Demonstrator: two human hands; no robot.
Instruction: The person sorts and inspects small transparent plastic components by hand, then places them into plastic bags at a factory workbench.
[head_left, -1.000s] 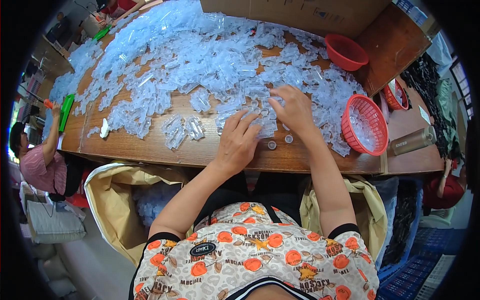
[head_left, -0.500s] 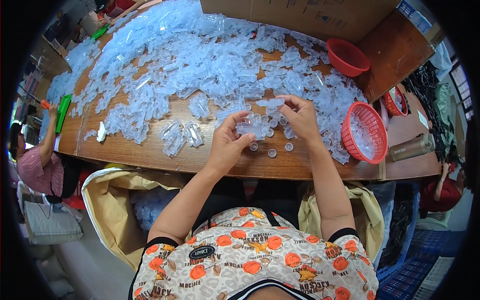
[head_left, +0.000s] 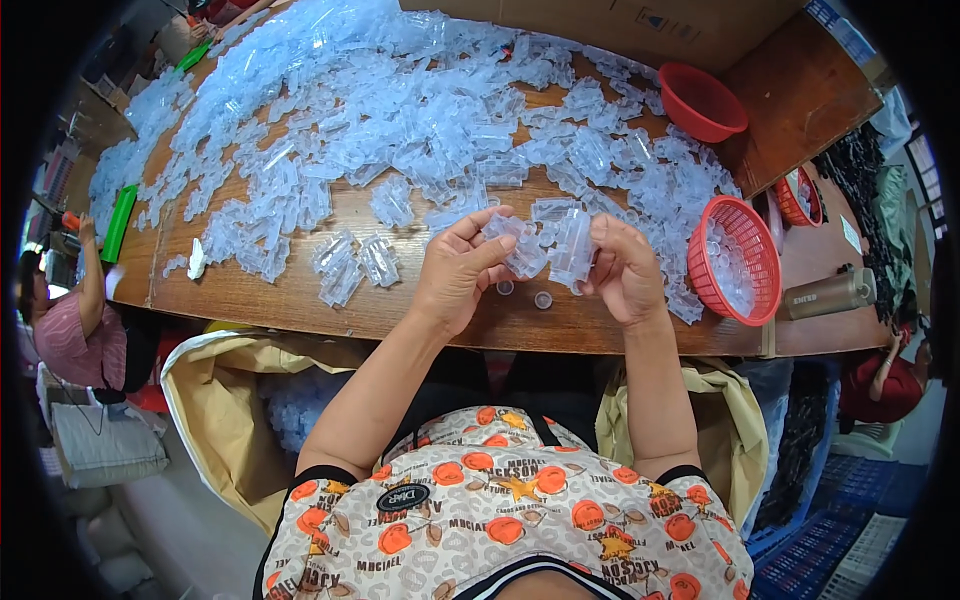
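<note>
Over the front of the wooden table, my left hand (head_left: 452,272) is closed on a clear plastic piece (head_left: 522,254), its thumb lying on top. Close beside it, my right hand (head_left: 628,268) pinches another clear plastic piece (head_left: 571,248) that stands nearly upright. The two pieces are side by side; whether they touch I cannot tell. Small round clear caps (head_left: 543,299) lie on the wood just below the hands. To the left rest a few grouped clear pieces (head_left: 340,268). A big heap of similar clear pieces (head_left: 400,110) spreads behind.
A red basket (head_left: 770,285) holding small clear parts stands at the right, near a brown bottle (head_left: 830,293). Farther back are a red bowl (head_left: 708,110) and a cardboard box (head_left: 560,25). Yellowish sacks (head_left: 215,400) hang below the table edge. A co-worker (head_left: 75,330) sits at far left.
My right hand has come down and turned, so its piece went from lying flat above to nearly upright beside the left hand's piece. The left hand has shifted slightly.
</note>
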